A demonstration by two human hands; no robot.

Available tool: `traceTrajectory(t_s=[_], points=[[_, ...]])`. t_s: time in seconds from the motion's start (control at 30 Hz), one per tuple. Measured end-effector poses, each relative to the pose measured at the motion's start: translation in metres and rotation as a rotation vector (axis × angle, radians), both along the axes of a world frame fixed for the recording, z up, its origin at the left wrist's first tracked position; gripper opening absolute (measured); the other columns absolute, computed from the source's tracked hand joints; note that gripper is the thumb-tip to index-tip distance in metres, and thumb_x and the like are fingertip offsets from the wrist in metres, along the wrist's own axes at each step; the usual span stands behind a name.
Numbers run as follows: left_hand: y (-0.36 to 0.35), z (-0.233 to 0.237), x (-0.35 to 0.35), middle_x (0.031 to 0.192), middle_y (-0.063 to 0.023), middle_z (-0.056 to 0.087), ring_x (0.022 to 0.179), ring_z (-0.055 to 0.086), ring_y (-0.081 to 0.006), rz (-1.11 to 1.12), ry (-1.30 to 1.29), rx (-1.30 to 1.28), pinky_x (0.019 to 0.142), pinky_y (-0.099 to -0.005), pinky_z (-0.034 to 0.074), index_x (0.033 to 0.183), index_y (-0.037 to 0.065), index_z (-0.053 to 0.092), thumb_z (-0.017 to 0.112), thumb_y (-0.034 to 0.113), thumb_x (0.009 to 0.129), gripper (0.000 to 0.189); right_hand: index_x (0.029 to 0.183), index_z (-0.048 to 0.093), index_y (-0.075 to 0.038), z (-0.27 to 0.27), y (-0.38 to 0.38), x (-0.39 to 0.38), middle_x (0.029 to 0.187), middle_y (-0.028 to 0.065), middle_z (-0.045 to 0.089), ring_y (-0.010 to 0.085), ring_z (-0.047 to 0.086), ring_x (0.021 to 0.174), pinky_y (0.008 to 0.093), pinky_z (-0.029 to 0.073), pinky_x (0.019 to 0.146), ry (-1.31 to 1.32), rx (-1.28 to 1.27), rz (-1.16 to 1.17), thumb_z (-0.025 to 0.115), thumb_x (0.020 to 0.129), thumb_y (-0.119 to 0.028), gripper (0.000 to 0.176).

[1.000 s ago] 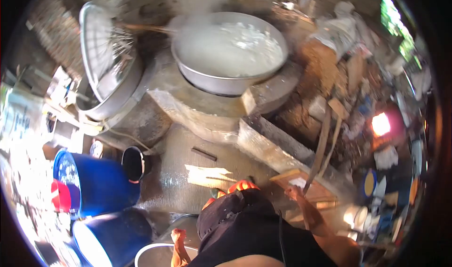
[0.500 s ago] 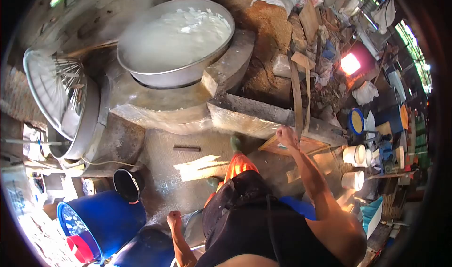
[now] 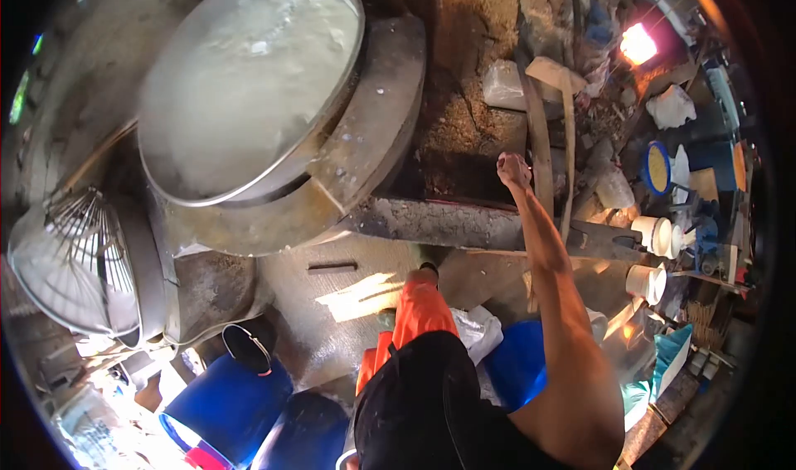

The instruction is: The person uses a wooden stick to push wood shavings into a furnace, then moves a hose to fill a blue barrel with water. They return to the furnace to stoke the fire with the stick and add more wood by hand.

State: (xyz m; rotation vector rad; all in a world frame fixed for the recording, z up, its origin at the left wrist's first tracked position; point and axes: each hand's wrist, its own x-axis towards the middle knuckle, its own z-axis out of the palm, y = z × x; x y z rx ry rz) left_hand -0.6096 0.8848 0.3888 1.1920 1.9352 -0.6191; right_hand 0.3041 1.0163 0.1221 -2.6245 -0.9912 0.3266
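Observation:
My right hand (image 3: 514, 170) is closed, reaching over the dark recess behind the low masonry wall (image 3: 452, 220). What it holds, if anything, is too small to tell. Just right of it a long wooden strip (image 3: 539, 130) leans over the wall. At the upper left, a large metal pan (image 3: 240, 89) of steaming whitish liquid is set on a rounded masonry stove (image 3: 373, 105). My left hand is out of the picture.
A ribbed rack (image 3: 91, 246) leans at the far left. Blue barrels (image 3: 228, 408) stand at the lower left, a blue container (image 3: 516, 362) beside my body. A dark bar (image 3: 332, 267) lies on the floor. White buckets (image 3: 652, 235) are at the right.
My right hand has moved up and forward past the low wall. My left hand has left the view. The camera has tilted and shifted, bringing the pan and stove closer.

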Motion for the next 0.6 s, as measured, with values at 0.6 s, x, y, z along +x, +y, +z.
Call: traceTrajectory(t_s=[0.6], points=[[0.086, 0.039, 0.156, 0.062, -0.0057, 0.065, 0.061, 0.064, -0.0187, 0.012, 0.166, -0.200, 0.057, -0.0355, 0.051, 0.063, 0.011, 0.067, 0.058, 0.030, 0.075, 0.025, 0.142, 0.034, -0.013, -0.035, 0.095, 0.026, 0.150, 0.0120, 0.024, 0.0264, 0.036, 0.131, 0.0427, 0.044, 0.095, 0.233, -0.605, -0.006, 0.034, 0.100, -0.030, 0.045]])
